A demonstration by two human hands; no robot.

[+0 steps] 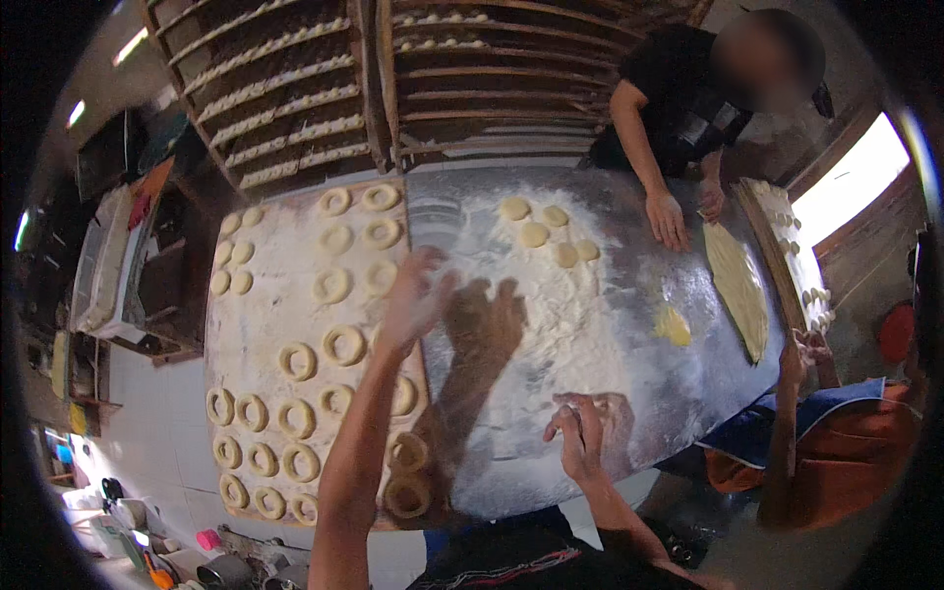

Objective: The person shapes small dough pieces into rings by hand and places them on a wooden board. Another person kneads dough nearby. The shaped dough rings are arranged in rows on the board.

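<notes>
The wooden board (261, 334) is my landmark. Many dough rings (327, 345) lie on it, mostly in rows. The left hand (418, 295) is over its right edge, a little blurred, with the fingers loosely spread; I see nothing held. The right hand (578, 433) is to the right of the board's lower part, low over the worktop (649, 354). Its fingers are half bent and apart, and no dough shows in them; whether it touches the surface, I cannot tell. To the right of the board's upper part, plain dough rounds (534, 234) rest on the spread flour (565, 315).

I judge that the step in hand is the shaping of rounds into rings, and that the hands are between two pieces. The next move probably calls for lifting one round gently, opening its middle evenly, and laying it on the board apart from its neighbours.
</notes>
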